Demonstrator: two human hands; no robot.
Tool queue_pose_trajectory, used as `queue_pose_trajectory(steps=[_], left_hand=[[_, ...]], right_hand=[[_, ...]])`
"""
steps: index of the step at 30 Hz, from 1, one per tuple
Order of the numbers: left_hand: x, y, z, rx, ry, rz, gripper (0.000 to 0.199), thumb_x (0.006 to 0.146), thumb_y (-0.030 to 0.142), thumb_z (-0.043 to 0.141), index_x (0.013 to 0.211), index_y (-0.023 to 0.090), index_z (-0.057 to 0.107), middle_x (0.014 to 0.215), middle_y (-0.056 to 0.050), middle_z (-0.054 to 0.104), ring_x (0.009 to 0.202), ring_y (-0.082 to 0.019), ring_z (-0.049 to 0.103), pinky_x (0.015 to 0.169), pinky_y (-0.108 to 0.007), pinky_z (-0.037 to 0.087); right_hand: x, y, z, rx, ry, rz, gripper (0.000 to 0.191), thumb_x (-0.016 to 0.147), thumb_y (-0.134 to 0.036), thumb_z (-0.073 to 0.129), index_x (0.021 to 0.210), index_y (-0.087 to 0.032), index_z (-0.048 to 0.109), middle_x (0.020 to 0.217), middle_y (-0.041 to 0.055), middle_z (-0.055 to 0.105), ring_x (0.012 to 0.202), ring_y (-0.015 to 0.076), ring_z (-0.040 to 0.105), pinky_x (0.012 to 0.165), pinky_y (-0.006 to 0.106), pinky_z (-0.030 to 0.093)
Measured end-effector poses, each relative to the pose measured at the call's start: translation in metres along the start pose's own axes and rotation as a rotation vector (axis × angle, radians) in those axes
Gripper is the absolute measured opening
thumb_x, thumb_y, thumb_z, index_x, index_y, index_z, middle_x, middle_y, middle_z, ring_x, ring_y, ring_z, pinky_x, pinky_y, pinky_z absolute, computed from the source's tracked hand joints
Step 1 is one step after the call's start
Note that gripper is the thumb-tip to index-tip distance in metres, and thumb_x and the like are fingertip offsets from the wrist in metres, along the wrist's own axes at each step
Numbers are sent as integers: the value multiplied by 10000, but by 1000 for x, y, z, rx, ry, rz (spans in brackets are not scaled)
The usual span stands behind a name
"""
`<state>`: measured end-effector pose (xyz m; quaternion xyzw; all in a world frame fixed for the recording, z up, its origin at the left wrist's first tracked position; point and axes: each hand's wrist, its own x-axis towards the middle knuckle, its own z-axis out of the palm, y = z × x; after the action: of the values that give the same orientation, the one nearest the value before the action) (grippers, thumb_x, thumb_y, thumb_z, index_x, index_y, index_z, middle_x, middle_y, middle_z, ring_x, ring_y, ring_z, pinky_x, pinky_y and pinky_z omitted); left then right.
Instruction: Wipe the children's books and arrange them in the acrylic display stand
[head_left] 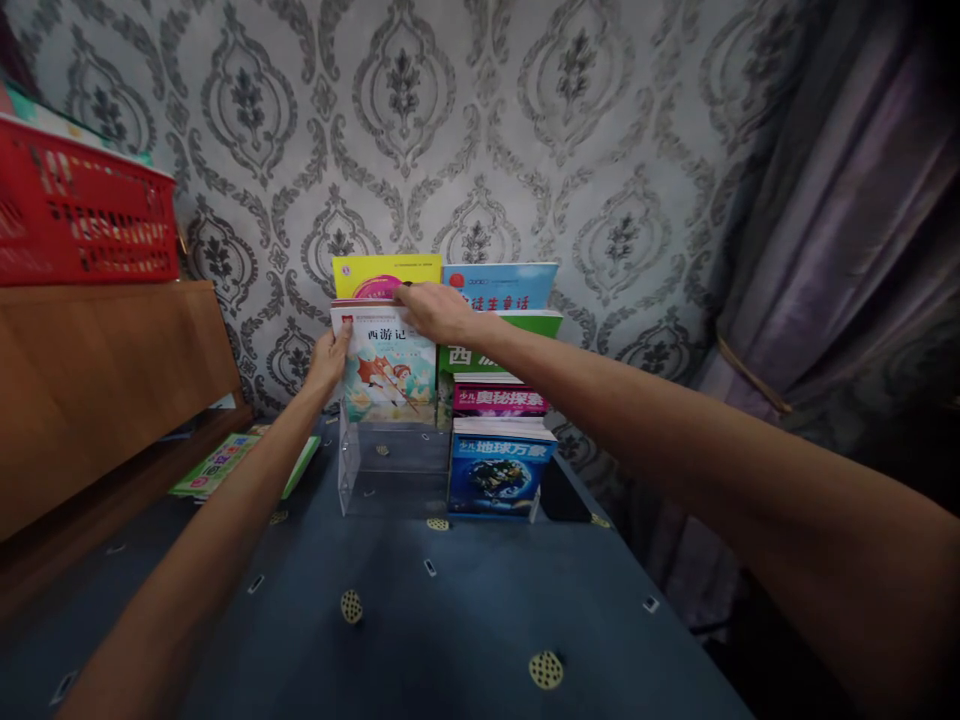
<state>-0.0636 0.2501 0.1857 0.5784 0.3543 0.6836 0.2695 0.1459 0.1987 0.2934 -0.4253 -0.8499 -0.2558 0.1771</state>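
A white book with an illustrated cover (386, 385) stands in the left column of a clear tiered book rack (397, 490). My left hand (328, 362) grips its left edge, with the thumb on the front. At the top edge, my right hand (435, 312) has its fingers bent over the book. Behind it rises a yellow book (390, 268). The right column holds a light-blue book (517, 285) at the back, then a green book (544, 327), a magenta book (502, 398) and, lowest in front, a blue book with a globe (501, 478).
A stack of books (225, 462) lies on the dark blue tablecloth (442, 640) at left. Beyond it, a red plastic basket (97, 215) sits on a wooden cabinet (112, 380). A black flat object (564, 492) rests right of the rack. A curtain (787, 300) hangs at right.
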Motion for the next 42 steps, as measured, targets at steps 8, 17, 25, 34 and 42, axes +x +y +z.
queue_pose_trajectory(steps=[8, 17, 25, 34, 42], left_hand=[[-10, -7, 4, 18, -18, -3, 613, 801, 677, 626, 1039, 115, 684, 865, -83, 765, 973, -276, 710, 805, -325, 577], [-17, 7, -10, 189, -110, 22, 637, 828, 704, 560, 979, 99, 690, 757, -77, 740, 891, -270, 699, 757, -310, 565], [-18, 9, -12, 192, -184, 37, 711, 832, 748, 504, 1029, 91, 696, 851, -102, 762, 925, -278, 694, 801, -332, 553], [-19, 10, -13, 153, -198, 16, 778, 776, 797, 531, 1091, 104, 692, 931, -109, 768, 1002, -302, 685, 876, -366, 537], [-25, 14, -12, 175, -196, 16, 717, 821, 766, 492, 1110, 128, 647, 943, -93, 740, 886, -248, 680, 799, -345, 544]], right_hand=[[-7, 1, 5, 35, -96, 21, 390, 944, -193, 452, 1324, -161, 532, 1307, 163, 635, 1139, 299, 605, 838, 367, 482], [-8, 0, 1, 56, -142, 90, 431, 970, -315, 481, 1362, -141, 527, 1332, 188, 610, 1170, 324, 587, 880, 396, 466], [-12, -1, -4, 65, -178, 82, 416, 987, -350, 482, 1345, -147, 535, 1332, 169, 619, 1187, 311, 580, 881, 386, 464], [-15, -2, -11, 114, -199, 59, 389, 984, -311, 508, 1330, -139, 557, 1346, 184, 608, 1199, 320, 577, 892, 381, 461], [-9, 11, -13, 245, -163, 29, 331, 1015, -384, 463, 1096, -153, 686, 1093, 116, 720, 985, 228, 646, 793, 274, 439]])
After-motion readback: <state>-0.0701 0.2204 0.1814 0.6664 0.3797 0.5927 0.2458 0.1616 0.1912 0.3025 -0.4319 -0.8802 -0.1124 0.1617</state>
